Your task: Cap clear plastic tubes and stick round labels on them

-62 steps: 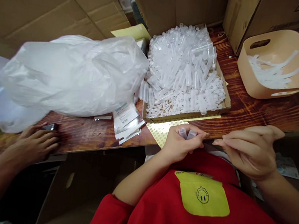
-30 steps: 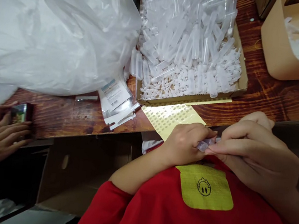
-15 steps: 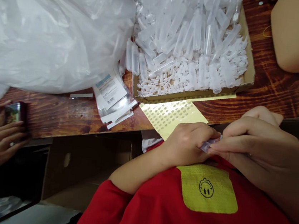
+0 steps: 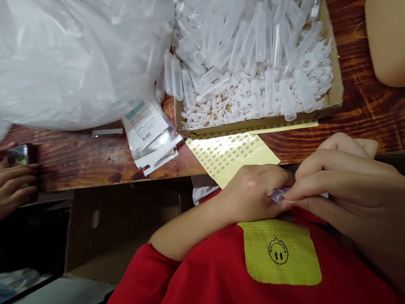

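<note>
In front of my chest, both hands meet over a small clear plastic tube [image 4: 277, 195], mostly covered by fingers. My left hand [image 4: 254, 189] is closed around it, knuckles up. From the other side, my right hand [image 4: 334, 179] pinches at it between thumb and fingertips. A pale tip shows beneath the right fingers; whether it belongs to the same piece I cannot tell. Just past my left hand lies a yellow sheet of small round stickers [image 4: 235, 153], overhanging the table edge. Behind it, a shallow cardboard tray [image 4: 336, 86] holds many translucent tubes [image 4: 260, 31] and small white nozzle-like tips [image 4: 226, 106].
A big translucent plastic bag [image 4: 71, 54] covers the table's left part. Labelled clear packets [image 4: 148, 129] lie beside it. At far left, another person's hands [image 4: 5, 183] hold a phone [image 4: 22, 155]. A beige bin [image 4: 390, 41] stands at upper right.
The view has shifted slightly. My right fingers have turned a little around the tube, and a pale tip now shows under them. My left hand keeps its hold.
</note>
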The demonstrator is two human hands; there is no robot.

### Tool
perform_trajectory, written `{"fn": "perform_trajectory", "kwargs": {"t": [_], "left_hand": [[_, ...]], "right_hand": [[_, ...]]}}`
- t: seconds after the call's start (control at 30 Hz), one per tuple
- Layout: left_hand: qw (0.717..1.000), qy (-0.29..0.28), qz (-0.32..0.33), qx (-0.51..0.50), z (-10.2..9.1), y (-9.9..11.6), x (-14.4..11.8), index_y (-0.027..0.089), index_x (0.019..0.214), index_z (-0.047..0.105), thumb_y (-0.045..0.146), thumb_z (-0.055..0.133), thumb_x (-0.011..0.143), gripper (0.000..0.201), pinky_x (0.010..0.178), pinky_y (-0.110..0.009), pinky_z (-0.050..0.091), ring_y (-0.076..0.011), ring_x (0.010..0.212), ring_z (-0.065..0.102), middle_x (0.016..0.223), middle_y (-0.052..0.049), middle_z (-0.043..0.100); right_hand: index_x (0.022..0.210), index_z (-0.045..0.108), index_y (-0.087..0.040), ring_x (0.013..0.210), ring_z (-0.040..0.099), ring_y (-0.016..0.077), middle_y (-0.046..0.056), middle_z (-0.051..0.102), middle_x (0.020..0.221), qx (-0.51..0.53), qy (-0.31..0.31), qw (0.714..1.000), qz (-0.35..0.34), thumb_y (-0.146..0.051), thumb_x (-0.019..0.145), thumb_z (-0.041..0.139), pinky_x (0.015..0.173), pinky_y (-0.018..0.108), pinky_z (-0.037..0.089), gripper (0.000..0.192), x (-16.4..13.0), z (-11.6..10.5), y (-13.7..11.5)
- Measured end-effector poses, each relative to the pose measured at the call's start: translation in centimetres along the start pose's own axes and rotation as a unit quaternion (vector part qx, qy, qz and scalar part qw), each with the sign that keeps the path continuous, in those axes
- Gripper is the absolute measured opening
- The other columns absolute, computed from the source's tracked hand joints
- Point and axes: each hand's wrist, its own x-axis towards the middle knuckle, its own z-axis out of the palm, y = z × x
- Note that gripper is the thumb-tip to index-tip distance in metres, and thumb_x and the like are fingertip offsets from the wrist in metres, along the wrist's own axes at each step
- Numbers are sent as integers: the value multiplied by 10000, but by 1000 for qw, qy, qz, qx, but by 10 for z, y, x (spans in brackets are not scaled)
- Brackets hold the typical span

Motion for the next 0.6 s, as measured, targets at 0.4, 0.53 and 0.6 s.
{"fn": "perform_trajectory", "kwargs": {"t": [0.4, 0.53, 0.6], "left_hand": [[1000, -12, -18, 0, 0, 0, 0, 213, 693, 443, 374, 573, 1006, 375, 484, -245, 384, -86, 501, 495, 592, 46, 556], [999, -16, -18, -24, 2, -1, 0, 216, 698, 442, 343, 606, 972, 344, 481, -249, 377, -88, 513, 511, 607, 45, 572], [999, -17, -21, -35, 2, -1, -1, 217, 700, 448, 331, 629, 949, 329, 481, -250, 375, -89, 518, 516, 611, 45, 577]], "right_hand": [[839, 716, -262, 883, 513, 199, -11, 651, 852, 20, -53, 997, -52, -187, 991, 617, 791, 389, 354, 196, 6, -1, 9], [866, 728, -275, 861, 508, 187, -28, 659, 860, -5, -54, 996, -76, -197, 998, 619, 785, 399, 329, 188, 5, 0, 13], [872, 735, -286, 842, 510, 187, -27, 668, 864, -23, -48, 994, -90, -217, 1015, 603, 758, 400, 314, 207, 5, 0, 15]]}}
